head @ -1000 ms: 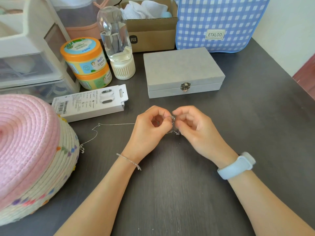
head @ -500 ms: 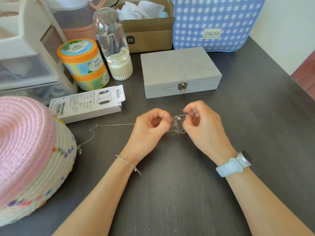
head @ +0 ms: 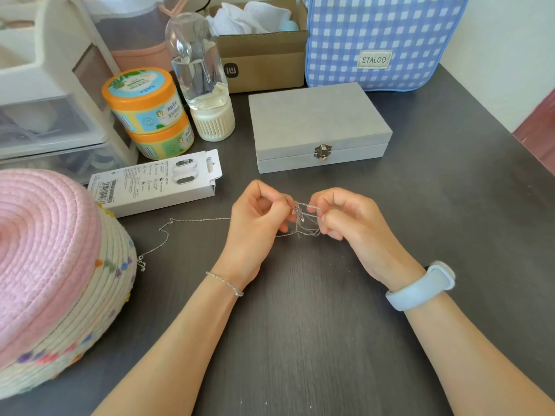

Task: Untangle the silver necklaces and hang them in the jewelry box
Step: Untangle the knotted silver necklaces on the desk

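Clearly, from the head camera, the untangling is under way and nothing is ready to hang: the left hand (head: pixel 258 219) and the right hand (head: pixel 350 219) sit close together just above the dark wood-grain tabletop (head: pixel 315 325), each with curled fingers pinching part of the knot of thin silver necklace chains (head: pixel 304 219) stretched between them. Several strands run across the small gap, and a small pendant or clasp hangs in the middle of the snarl; which it is cannot be told. One loose silver chain tail (head: pixel 168 232) trails away to the left across the tabletop, ending near the pink-and-cream woven rope basket (head: pixel 54 280). The grey velvet jewelry box with a metal clasp (head: pixel 318 127) stands shut beyond the hands, well apart from the chains. To do this step well, I would keep the pull gentle: tension across the gap probably tightens the knot rather than freeing it, so slackening the strands and teasing one loop open with the fingertips seems wiser. Laying the knot flat on the dark surface would likely make single strands easier to follow. The trailing tail should be fed back through loops, not dragged, since it could catch on the basket's edge. The box will need unlatching before any hanging.
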Motion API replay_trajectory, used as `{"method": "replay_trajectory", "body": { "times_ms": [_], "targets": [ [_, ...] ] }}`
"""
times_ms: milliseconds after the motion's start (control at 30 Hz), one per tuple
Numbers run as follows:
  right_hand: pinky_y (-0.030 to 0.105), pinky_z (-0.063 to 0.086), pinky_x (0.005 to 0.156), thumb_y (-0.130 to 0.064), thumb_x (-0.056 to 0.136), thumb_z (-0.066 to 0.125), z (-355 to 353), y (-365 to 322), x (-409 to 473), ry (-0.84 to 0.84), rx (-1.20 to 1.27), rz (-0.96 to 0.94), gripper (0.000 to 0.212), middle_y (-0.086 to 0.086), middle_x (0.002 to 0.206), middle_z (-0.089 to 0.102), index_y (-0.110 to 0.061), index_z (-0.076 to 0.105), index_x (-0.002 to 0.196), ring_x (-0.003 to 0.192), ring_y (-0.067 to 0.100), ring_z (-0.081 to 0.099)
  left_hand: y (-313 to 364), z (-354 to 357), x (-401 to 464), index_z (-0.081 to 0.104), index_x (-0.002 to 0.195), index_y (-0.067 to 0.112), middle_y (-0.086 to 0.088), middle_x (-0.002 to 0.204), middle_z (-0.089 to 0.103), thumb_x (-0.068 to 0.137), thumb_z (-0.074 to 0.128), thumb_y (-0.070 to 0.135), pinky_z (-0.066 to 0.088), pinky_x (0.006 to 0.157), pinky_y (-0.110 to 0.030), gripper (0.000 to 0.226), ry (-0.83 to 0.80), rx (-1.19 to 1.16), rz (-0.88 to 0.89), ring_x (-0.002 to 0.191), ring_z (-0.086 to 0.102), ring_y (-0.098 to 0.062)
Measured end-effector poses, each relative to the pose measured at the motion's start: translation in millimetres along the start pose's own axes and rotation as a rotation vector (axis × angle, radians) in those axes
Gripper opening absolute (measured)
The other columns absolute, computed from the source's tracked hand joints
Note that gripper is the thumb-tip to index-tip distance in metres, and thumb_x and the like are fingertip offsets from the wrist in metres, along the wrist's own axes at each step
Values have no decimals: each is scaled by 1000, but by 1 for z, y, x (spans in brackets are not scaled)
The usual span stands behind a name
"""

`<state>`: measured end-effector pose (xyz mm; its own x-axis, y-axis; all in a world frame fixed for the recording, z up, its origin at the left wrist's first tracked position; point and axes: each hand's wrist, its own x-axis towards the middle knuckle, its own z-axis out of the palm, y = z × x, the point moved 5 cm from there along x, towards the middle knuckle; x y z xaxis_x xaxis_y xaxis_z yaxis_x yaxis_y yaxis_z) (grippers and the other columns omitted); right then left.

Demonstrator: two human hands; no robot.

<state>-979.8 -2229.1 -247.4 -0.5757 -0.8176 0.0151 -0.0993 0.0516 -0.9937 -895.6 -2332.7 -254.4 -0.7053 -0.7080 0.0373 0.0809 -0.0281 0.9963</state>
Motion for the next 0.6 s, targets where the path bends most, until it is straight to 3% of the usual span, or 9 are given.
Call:
{"method": "replay_trajectory", "body": {
  "times_ms": [67, 133, 233, 333, 600],
  "targets": [
    [19, 27, 47, -13, 67, 45, 0, 3, 0, -22, 70, 38, 20, 15, 72, 55, -26, 57, 57, 49, 9, 39, 0, 0, 0, 44, 68, 11, 7, 56, 59, 84, 42, -13, 41, 52, -19, 29, -11, -27, -6, 54, 52, -9],
    [19, 26, 44, -11, 67, 42, 1, 5, 0, -54, 98, 52, 10, 5, 61, 59, -13, 51, 64, 45, 11, 39, 0, 1, -1, 42, 68, 11, 5, 57, 58, 85, 40, -13, 41, 54, -20, 29, -42, -111, -25, 55, 50, -11],
    [18, 24, 43, -11, 66, 39, 2, 6, 0, -99, 95, 49, 4, -4, 44, 44, -9, 43, 65, 43, 12, 32, 2, 3, -2, 42, 69, 12, 4, 59, 59, 88, 40, -12, 45, 57, -19, 30, -77, -219, -51, 58, 54, -10],
    [17, 20, 43, -10, 66, 39, 0, 4, 0, -115, 131, 64, 6, -9, 43, 31, -8, 43, 64, 43, 9, 25, 3, 2, -2, 44, 70, 12, 3, 61, 60, 89, 42, -9, 50, 58, -20, 28, -64, -274, -76, 61, 61, -12],
    [23, 13, 45, -17, 74, 49, -4, 5, 0, -98, 151, 79, 11, -13, 42, 28, -9, 49, 66, 43, 7, 18, 2, 2, -4, 42, 73, 12, 2, 64, 58, 93, 43, -3, 51, 51, -19, 24, -53, -401, -174, 66, 69, -18]
  ]
}}
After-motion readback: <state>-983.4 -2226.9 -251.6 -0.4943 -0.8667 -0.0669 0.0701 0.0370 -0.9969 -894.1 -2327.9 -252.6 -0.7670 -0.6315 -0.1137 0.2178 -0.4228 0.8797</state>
